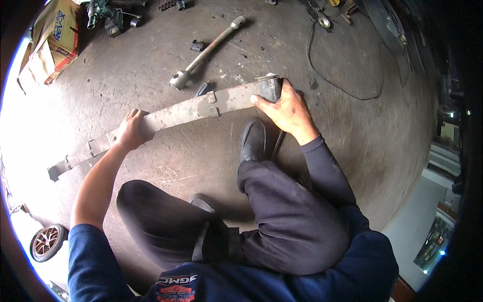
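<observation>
A long grey leaf spring (183,111) stretches across the view in front of my knees, clips along its length. My left hand (135,131) is closed round it left of the middle, fingers over the far edge. At its right end my right hand (289,111) grips the dark rolled eye (270,89), thumb on the near face and fingers hidden behind. The far left end of the spring tapers off in bright light. Just beyond it lies a long metal bar with socket ends (209,53). Beside the bar is a small dark piece (203,89).
A cardboard box (63,43) stands at the far left, near a cordless power tool (108,17). A dark cable (314,65) curves over the concrete floor at the far right. My shoe (253,140) is close under the spring. A wheel (49,242) shows at the left.
</observation>
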Motion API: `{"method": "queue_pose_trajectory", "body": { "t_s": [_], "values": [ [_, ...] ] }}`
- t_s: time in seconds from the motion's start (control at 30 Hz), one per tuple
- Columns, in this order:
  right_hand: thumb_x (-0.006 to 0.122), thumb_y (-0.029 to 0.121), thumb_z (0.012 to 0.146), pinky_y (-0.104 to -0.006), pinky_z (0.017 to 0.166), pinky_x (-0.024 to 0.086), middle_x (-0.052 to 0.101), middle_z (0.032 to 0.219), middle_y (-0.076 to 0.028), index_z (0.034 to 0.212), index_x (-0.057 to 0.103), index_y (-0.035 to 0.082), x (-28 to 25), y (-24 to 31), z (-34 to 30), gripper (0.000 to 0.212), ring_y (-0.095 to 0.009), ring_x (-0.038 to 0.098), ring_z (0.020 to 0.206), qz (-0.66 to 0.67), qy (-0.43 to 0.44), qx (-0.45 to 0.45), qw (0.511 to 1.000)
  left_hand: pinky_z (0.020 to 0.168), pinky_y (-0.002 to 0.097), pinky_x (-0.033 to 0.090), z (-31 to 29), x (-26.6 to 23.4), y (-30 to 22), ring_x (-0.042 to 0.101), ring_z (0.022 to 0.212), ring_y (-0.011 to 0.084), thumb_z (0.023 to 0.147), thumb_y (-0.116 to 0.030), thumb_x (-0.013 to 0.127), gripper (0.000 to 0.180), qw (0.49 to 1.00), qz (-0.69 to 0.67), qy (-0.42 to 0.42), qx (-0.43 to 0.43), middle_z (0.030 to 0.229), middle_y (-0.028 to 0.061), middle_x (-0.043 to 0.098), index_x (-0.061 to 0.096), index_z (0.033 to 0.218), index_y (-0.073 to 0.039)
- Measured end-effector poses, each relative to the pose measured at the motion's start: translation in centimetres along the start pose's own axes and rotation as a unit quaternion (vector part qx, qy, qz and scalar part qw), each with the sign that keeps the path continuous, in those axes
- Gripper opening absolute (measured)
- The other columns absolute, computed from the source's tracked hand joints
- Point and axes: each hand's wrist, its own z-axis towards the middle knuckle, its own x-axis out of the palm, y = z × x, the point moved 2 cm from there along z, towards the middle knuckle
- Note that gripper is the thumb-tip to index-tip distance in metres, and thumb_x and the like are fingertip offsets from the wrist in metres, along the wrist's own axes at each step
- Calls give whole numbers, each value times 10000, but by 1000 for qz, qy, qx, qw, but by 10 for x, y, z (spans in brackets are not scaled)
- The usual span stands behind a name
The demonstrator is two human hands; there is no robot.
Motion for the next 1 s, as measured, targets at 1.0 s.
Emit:
{"method": "queue_pose_trajectory", "body": {
  "t_s": [1.0],
  "values": [
    [618,737,914,-467,1123,456,606,1395,-342,1327,604,-129,7,-170,57,960,-444,591,1328,-101,38,257,960,1056,498,480,14,0,11,578,1201,394,651,-212,932,686,999,-27,30,-15,1207,175,611,618,1246,-80]
  ]
}}
